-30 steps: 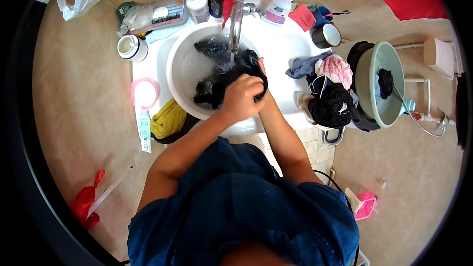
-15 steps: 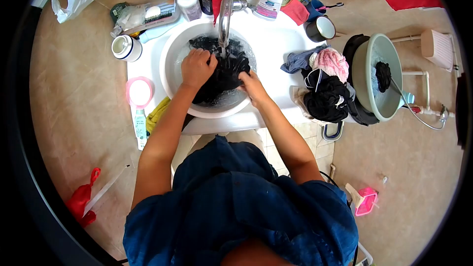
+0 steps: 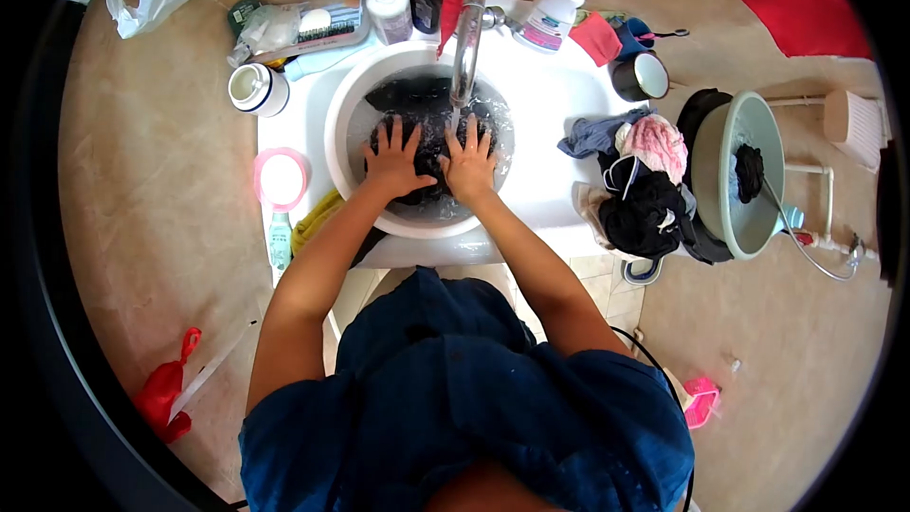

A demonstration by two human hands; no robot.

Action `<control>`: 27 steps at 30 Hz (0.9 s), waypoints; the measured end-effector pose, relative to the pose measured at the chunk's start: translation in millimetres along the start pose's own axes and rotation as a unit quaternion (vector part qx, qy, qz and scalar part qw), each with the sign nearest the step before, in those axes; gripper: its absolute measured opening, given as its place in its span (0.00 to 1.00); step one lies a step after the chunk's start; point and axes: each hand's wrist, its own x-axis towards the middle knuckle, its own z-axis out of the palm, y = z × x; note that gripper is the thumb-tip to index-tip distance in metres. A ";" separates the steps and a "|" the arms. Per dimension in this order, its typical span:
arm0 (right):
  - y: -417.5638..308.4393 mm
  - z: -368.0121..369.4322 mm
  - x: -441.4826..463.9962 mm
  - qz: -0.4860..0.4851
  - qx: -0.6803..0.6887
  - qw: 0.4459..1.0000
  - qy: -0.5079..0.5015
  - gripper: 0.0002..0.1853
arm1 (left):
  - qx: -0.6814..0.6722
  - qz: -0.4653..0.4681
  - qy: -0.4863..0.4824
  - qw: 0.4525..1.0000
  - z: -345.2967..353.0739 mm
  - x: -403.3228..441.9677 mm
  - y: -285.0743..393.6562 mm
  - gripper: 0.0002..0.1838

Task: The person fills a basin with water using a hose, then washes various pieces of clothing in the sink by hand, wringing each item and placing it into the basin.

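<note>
Under the running tap, black cloth lies in the water of the white basin, which stands on the counter. Both the left hand and the right hand are open, palms down and side by side, fingers spread and grasping nothing, resting on the cloth. Pressing of this sort goes best with flat palms and even, gentle weight, so that water is driven through the folds without slopping over the rim. Spread fingers help hold down the floating edges; whether the fingertips curl underneath, I cannot tell.
</note>
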 end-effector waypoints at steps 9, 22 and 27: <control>21.1 28.6 54.4 -0.089 -0.048 0.992 0.073 0.29 | -0.036 -0.052 0.023 0.998 28.0 50.0 9.5 0.57; -10.3 -14.4 -16.4 -0.039 0.178 0.974 0.132 0.24 | -0.504 -0.177 0.060 0.843 31.7 43.2 -38.4 0.33; -11.8 -17.4 -27.9 -0.019 0.039 0.998 -0.040 0.38 | -0.585 -0.197 -0.053 0.785 -1.0 2.8 -7.7 0.21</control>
